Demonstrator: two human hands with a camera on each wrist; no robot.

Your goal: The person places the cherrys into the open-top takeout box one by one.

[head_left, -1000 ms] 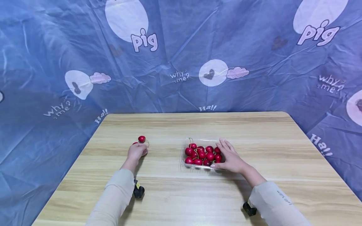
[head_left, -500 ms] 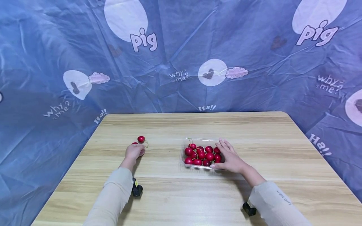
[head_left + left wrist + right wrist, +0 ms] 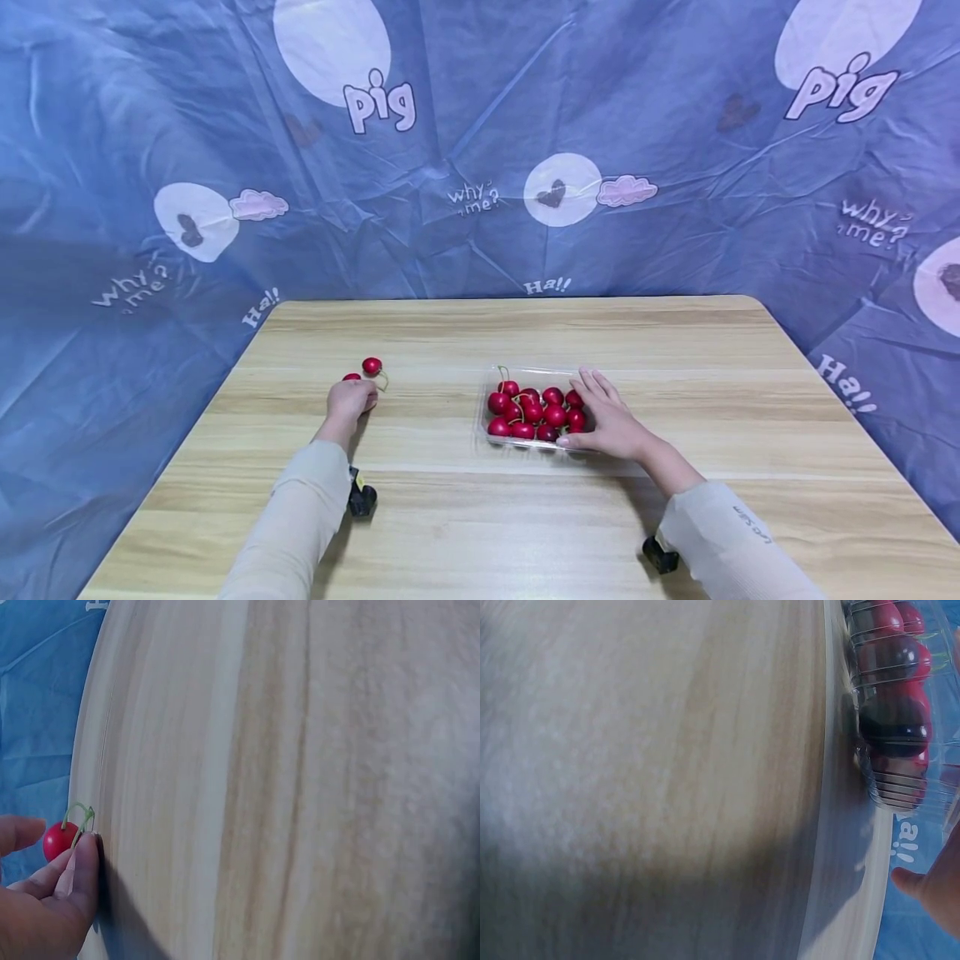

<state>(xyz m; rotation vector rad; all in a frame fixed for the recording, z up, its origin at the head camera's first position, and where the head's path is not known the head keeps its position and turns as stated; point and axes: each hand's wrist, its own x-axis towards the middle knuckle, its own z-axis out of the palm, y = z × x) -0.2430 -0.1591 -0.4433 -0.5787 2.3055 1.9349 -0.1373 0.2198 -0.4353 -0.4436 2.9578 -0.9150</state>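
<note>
Two red cherries lie at the table's left: a whole cherry (image 3: 372, 366) with a curved green stem, and a second cherry (image 3: 352, 377) partly hidden behind my left hand (image 3: 351, 399). The left wrist view shows that hand's thumb and fingertips together at the green stem (image 3: 88, 815), which they appear to pinch, just beside a red cherry (image 3: 60, 841). A clear plastic box (image 3: 525, 444) full of cherries stands in the middle. My right hand (image 3: 611, 421) rests on its right end, fingers extended at the far corner, thumb along the near rim.
The pale wooden table (image 3: 450, 517) spreads around the box and loose cherries. Blue printed cloth (image 3: 450, 250) hangs behind and along the table's sides. Black wrist cameras sit under both sleeves.
My left hand has slid slightly left and away, beside the two loose cherries, which shift a little. My right hand and the box hold their places.
</note>
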